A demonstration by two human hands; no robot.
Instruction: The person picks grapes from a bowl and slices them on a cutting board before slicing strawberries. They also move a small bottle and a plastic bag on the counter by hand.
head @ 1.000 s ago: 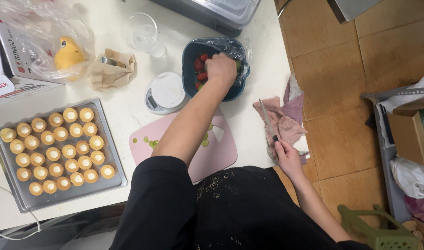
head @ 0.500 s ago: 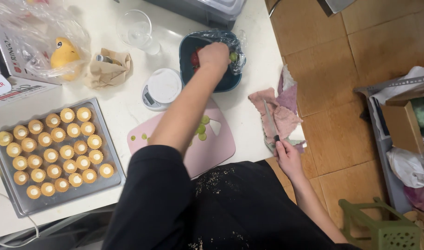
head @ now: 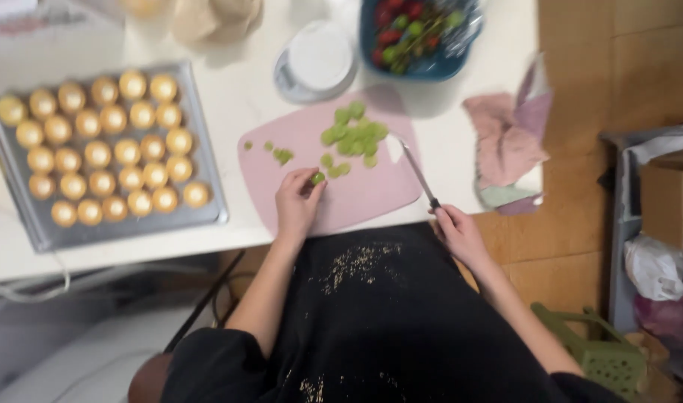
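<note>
Grape pinched over a pink board, knife waiting at the right

A baking tray (head: pixel 207 201) of small golden tart shells (head: pixel 102 145) sits far left; the left hand (head: pixel 296 203) pinches a small green grape (head: pixel 318 177) at its fingertips above the pink cutting board (head: pixel 356 198); round, glossy and pale green, it looks light, soft, slippery and easily crushed, best gripped gently by its sides; cut pieces (head: pixel 354 134) lie beyond; the right hand (head: pixel 461 235) is closed on a knife (head: pixel 418 173), blade resting on the board.
</note>
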